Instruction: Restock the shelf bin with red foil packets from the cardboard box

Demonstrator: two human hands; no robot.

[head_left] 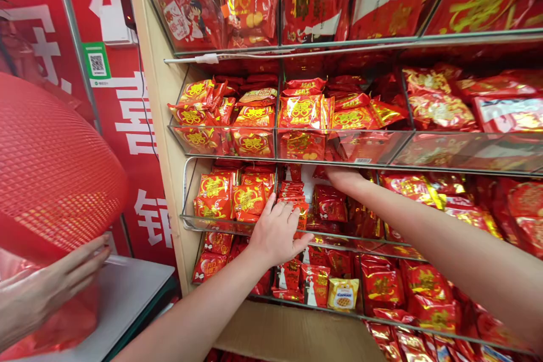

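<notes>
Square, shiny red packet (331,205) lay right of the left hand (278,232), its fingers loosely spread, and nearer the right hand (344,179), just beyond, grip hidden, couldn't tell.

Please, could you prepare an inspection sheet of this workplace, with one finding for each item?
Surface: shelf unit, clear-fronted tiers.
Things: red packets, in compartments.
Clutter: one yellow cookie packet; brown cardboard below.
Hands: left hand open at a tier's front; right hand reaching in, fingers hidden.
Cables: dark cable down red wall; white cable along a tier.
Surroundings: another person's hand beside red basket; QR card.
</notes>
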